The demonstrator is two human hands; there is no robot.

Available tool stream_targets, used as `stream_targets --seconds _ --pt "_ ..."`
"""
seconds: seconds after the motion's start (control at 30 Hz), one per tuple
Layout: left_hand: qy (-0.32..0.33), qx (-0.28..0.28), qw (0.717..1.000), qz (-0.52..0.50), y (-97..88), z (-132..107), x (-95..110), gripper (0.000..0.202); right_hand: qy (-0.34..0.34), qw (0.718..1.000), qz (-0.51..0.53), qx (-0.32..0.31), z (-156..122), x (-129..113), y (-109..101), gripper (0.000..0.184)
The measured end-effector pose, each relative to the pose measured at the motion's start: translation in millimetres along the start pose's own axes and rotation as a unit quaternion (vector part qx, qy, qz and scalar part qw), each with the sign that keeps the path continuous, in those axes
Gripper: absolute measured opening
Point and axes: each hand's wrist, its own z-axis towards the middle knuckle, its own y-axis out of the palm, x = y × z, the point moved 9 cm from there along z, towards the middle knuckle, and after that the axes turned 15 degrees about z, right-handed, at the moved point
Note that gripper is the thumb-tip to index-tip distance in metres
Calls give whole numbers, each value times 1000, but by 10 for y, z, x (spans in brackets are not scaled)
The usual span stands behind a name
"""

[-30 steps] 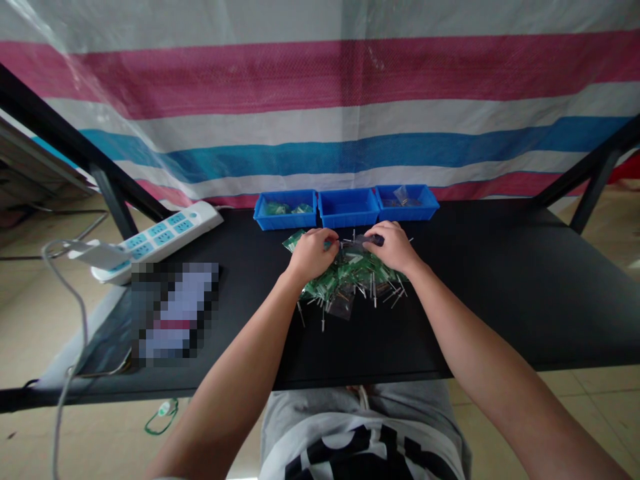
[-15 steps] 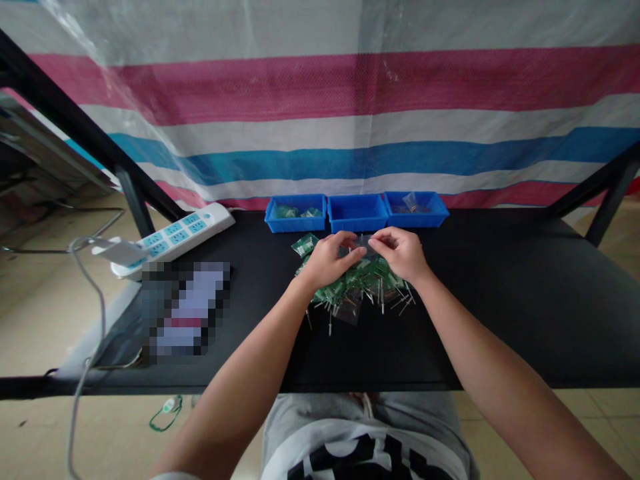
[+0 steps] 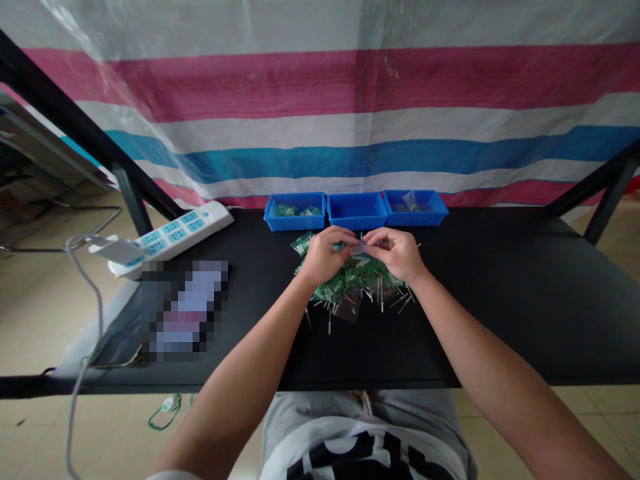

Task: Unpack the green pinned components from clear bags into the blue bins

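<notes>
Clear plastic bag, shiny metal pins, smooth matt tabletop

Left hand, right hand: fingers pinching clear plastic above green-packet heap (three blue bins behind).

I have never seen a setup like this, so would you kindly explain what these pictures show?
There is no machine here: these are a person's bare hands, seen by one camera worn on the head, looking forward and down. The left hand and right hand meet above the black table, their fingertips holding a small piece of clear plastic; what is in it is too small to tell. Under them lies a pile of green packets with thin metal pins. Behind stand three blue trays, the left and right ones holding small packets. To the left lies a white power strip; nearer, a pixelated patch hides something.
</notes>
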Motion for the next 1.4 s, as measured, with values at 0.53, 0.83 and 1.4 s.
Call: stream_targets --seconds 0.53,0.83,1.4 --pt "-75 -55 993 -73 103 -27 -110 22 19 999 22 15 -19 9 -15 22" --pt "-145 -78 955 -246 270 -28 -264 45 -35 998 -10 -54 -69 -163 91 39" --pt "-130 -20 986 -100 32 14 -307 39 -33 972 27 230 123 118 -922 30"
